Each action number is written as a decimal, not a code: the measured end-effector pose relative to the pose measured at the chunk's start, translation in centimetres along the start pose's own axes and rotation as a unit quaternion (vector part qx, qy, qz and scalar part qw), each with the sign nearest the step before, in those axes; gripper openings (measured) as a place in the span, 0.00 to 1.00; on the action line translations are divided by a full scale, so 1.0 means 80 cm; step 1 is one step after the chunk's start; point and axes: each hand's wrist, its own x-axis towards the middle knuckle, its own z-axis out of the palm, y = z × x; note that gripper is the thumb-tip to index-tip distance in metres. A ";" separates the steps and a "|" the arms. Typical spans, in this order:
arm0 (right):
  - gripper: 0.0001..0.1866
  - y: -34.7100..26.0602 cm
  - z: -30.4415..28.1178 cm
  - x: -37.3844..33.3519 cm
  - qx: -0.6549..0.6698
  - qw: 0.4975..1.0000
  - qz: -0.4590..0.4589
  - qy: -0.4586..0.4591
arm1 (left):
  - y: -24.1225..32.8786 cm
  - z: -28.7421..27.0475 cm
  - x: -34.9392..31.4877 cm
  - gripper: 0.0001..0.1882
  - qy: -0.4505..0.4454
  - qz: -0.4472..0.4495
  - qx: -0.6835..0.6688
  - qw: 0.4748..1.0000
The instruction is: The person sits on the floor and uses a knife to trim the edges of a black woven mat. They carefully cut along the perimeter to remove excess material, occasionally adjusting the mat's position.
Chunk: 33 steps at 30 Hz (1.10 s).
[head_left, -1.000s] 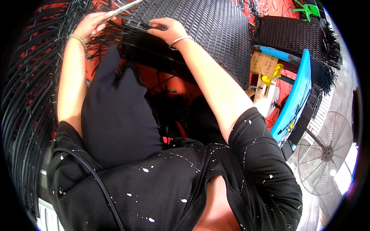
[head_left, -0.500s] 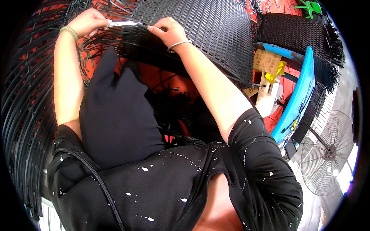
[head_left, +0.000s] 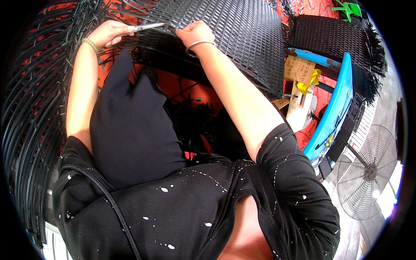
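Observation:
My left hand (head_left: 113, 34) is closed around a slim silver pointed metal tool (head_left: 149, 27), its kind not clear from here. The tool's tip points right, toward my right hand, and lies over the edge of a black woven panel (head_left: 242, 39). My right hand (head_left: 197, 34) is closed at that edge, with thumb and fingers pinched on a black plastic strip (head_left: 170, 29). Most of the strip is hidden by the fingers. Loose black strip ends (head_left: 134, 45) hang along the panel's edge below the tool.
Long black strips (head_left: 30, 95) fan out on the left. At the right stand a blue curved frame (head_left: 336, 104), a cardboard box (head_left: 299, 69) with a yellow scrap (head_left: 312, 81), another woven panel (head_left: 325, 34), a green plastic object (head_left: 349, 8) and a fan (head_left: 368, 171).
My left hand has moved right and slightly down with the tool, whose tip is now farther right over the panel edge. My right hand has shifted slightly right and its fingers have curled in.

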 end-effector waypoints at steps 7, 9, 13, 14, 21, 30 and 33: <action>0.16 -0.029 0.000 0.011 -0.075 0.994 -0.079 -0.026 | -0.012 -0.004 0.007 0.15 -0.027 0.019 -0.004 0.999; 0.14 -0.018 -0.008 0.024 -0.118 0.971 -0.206 -0.001 | -0.008 -0.005 0.010 0.15 -0.033 0.021 -0.001 0.999; 0.11 -0.045 -0.038 0.021 -0.217 0.916 -0.337 -0.013 | -0.010 -0.006 0.010 0.15 -0.027 0.014 0.006 1.000; 0.09 -0.056 -0.046 0.015 -0.242 0.905 -0.348 -0.024 | -0.009 -0.006 0.007 0.15 -0.025 0.012 0.003 1.000; 0.10 -0.003 -0.002 0.008 -0.096 0.892 -0.403 0.179 | 0.007 -0.009 0.009 0.18 -0.001 -0.021 0.040 0.999; 0.10 -0.032 0.011 0.008 -0.162 0.910 -0.362 0.121 | -0.028 -0.032 -0.001 0.20 0.092 0.070 -0.280 0.953; 0.08 -0.052 0.013 0.004 -0.176 0.915 -0.351 0.091 | -0.021 -0.023 -0.016 0.19 0.132 0.039 -0.256 0.957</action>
